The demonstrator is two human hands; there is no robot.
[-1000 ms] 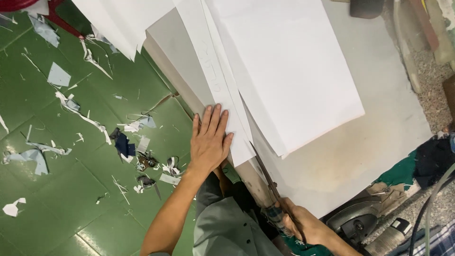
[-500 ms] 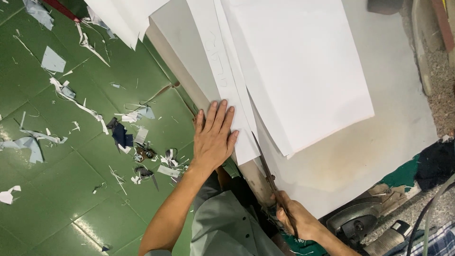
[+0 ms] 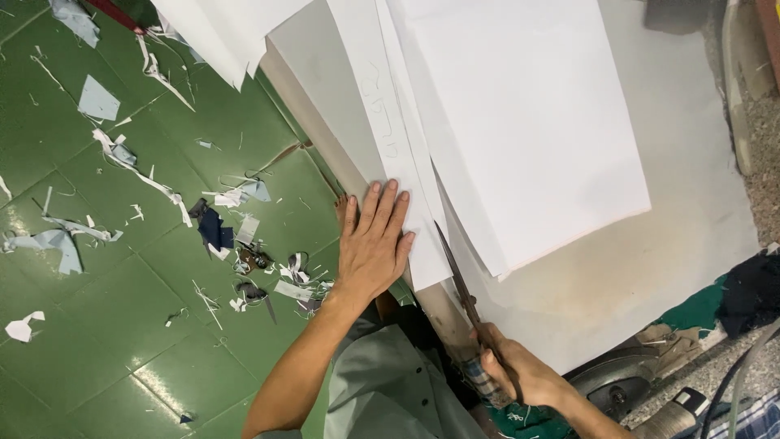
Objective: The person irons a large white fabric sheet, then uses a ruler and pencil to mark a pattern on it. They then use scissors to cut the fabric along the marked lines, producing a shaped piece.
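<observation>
The white fabric sheets [image 3: 520, 138] lie stacked over a grey table [image 3: 650, 268], their near edges hanging past its front edge at the middle of the view; a narrow white strip [image 3: 390, 122] runs along the stack's left side, with a grey layer [image 3: 317, 81] beneath it; the scissors [image 3: 459, 284] point up into the sheets, the dark blades slipped in at the lower edge of the stack; the right hand [image 3: 520, 374] is closed around the scissors' handles near the table's front edge; the left hand [image 3: 374, 244] lies flat and open, fingers spread, pressing the strip's lower end, holding nothing; below, a grey-green sleeve [image 3: 390, 390] shows; to the left, the green tiled floor [image 3: 97, 341] is scattered with white and grey scraps [image 3: 138, 171] and a dark blue scrap [image 3: 213, 228].
</observation>
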